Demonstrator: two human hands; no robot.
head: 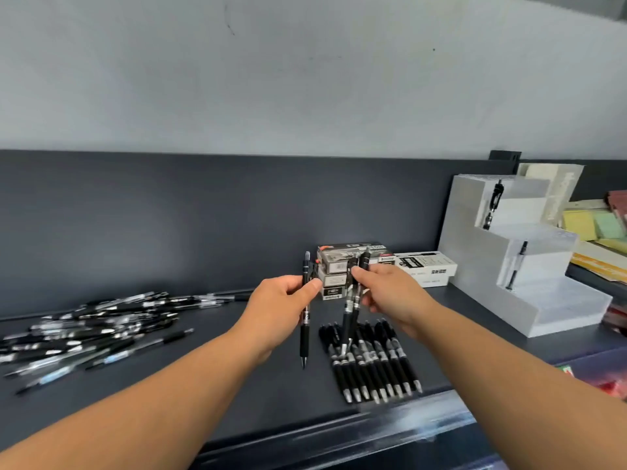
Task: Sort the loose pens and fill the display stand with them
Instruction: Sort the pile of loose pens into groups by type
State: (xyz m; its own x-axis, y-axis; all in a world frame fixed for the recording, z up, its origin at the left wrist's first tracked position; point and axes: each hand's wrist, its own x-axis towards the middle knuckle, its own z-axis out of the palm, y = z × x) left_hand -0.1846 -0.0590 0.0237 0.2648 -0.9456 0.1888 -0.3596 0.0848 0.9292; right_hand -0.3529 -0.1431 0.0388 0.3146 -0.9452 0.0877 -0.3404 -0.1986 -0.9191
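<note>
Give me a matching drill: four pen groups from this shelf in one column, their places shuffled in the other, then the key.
1. loose pen pile
2. sorted pen row
3. single pen
4. pen pair

A. in the right hand
B. flat on the shelf below the hands
C. in the left hand
D. far left of the shelf

Pairs: 1-D, 2-B, 3-C, 4-A
</note>
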